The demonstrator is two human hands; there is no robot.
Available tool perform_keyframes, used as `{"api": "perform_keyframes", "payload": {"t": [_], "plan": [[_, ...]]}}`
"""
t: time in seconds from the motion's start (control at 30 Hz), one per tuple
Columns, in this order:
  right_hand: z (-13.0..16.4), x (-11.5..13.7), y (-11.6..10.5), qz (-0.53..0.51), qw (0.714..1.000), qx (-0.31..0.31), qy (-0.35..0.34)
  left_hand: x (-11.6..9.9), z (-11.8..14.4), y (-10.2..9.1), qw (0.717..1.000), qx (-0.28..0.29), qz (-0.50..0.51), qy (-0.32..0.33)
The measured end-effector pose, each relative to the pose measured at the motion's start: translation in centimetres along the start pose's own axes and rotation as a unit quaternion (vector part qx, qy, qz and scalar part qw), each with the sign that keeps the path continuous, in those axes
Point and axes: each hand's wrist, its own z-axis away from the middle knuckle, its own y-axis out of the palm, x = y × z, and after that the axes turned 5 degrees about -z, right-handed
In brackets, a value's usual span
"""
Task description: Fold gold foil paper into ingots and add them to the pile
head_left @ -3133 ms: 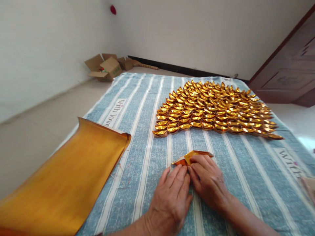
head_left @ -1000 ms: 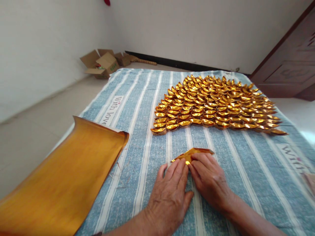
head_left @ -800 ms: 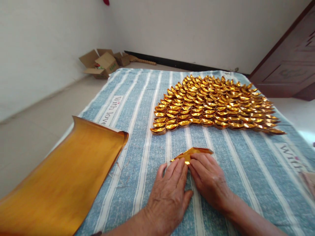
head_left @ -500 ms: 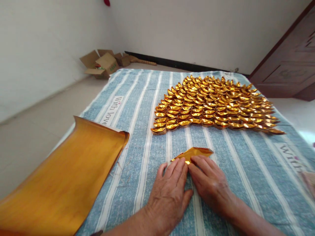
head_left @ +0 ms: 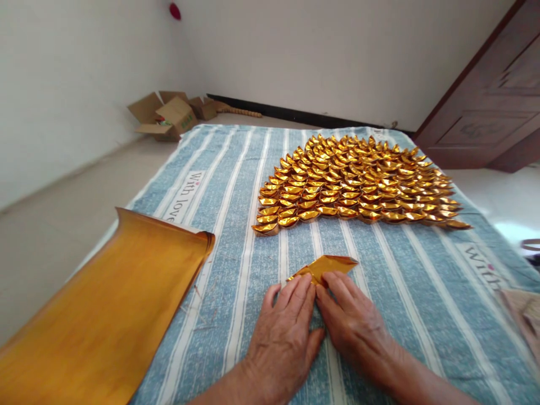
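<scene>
A piece of folded gold foil paper [head_left: 327, 267] lies on the striped cloth with its near edge under my fingers. My left hand [head_left: 287, 323] comes over the paper's left part, fingers pressed together and holding it down. At the right, my right hand [head_left: 356, 315] has its fingers bent and closed on the near edge, their tips close to the left hand's. Both sets of fingertips hide the front fold. Beyond the hands, several rows of small gold foil ingots [head_left: 346, 183] stand packed together. To the left rests a stack of gold paper sheets [head_left: 105, 298], curled at its far edge.
A blue and white striped cloth [head_left: 228, 236] covers the table. Open cardboard boxes [head_left: 169, 118] stand on the floor at the far left. A dark red wooden door or panel [head_left: 476, 124] is at the far right. A beige object [head_left: 523, 309] shows at the right edge.
The view has shifted slightly, so the scene sits a little to the left. Both hands stay on the folded gold paper, with almost the same finger position.
</scene>
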Motion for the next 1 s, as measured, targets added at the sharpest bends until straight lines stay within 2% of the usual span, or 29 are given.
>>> {"api": "perform_keyframes", "payload": {"t": [0.43, 0.7, 1.0], "plan": [[0.0, 1.1, -0.2, 0.051, 0.998, 0.026, 0.039, 0.1, -0.1, 0.0, 1.000, -0.014, -0.013, 0.012], [-0.1, 0.9, -0.4, 0.079, 0.995, 0.052, 0.026, 0.5, 0.1, 0.0, 0.998, 0.027, -0.045, 0.032], [-0.3, 1.1, -0.4, 0.090, 0.994, 0.057, 0.014, 0.4, -0.1, -0.3, 0.999, 0.037, -0.022, 0.019]]}}
